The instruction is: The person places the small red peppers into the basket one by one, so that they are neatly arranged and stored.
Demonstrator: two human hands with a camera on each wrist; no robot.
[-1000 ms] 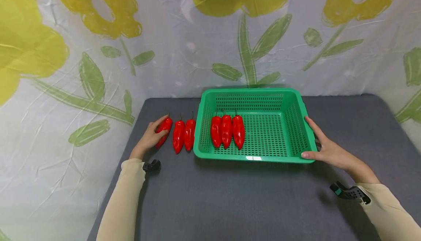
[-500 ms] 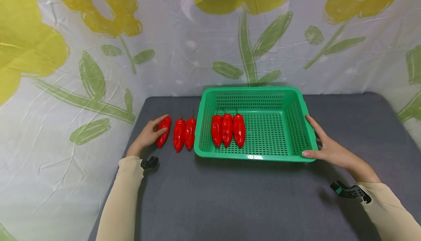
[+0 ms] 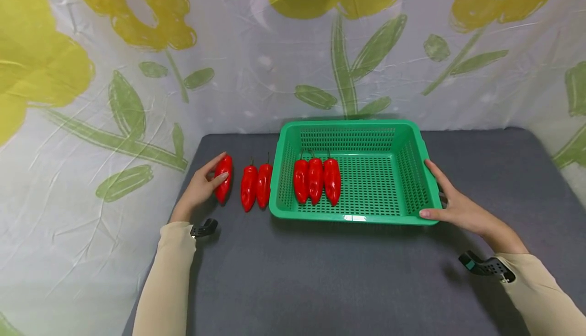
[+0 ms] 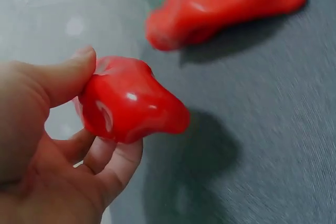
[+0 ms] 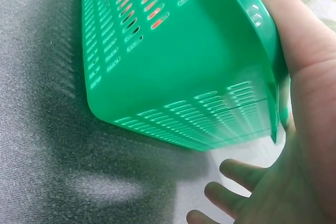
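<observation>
My left hand (image 3: 198, 189) pinches a glossy red pepper (image 3: 224, 178) between thumb and fingers at the table's left end. In the left wrist view this pepper (image 4: 131, 103) points away from the palm, and its shadow falls apart from it on the cloth. Two more red peppers, one (image 3: 248, 188) beside the other (image 3: 264, 185), lie between that hand and a green plastic basket (image 3: 352, 218). Inside the basket, three red peppers (image 3: 316, 180) stand in a row toward the left. My right hand (image 3: 458, 211) grips the basket's near right corner, thumb and index finger on the rim, other fingers loose beneath.
A dark grey cloth (image 3: 320, 275) covers the table. Behind and to the left hangs a pale curtain (image 3: 247, 71) printed with yellow flowers, close to the table's edge. The basket's slotted wall (image 5: 173, 61) rises beside my right palm.
My left hand has drawn the leftmost pepper a little to the left, away from the two others, and turned it more upright. The right hand and basket have stayed in place.
</observation>
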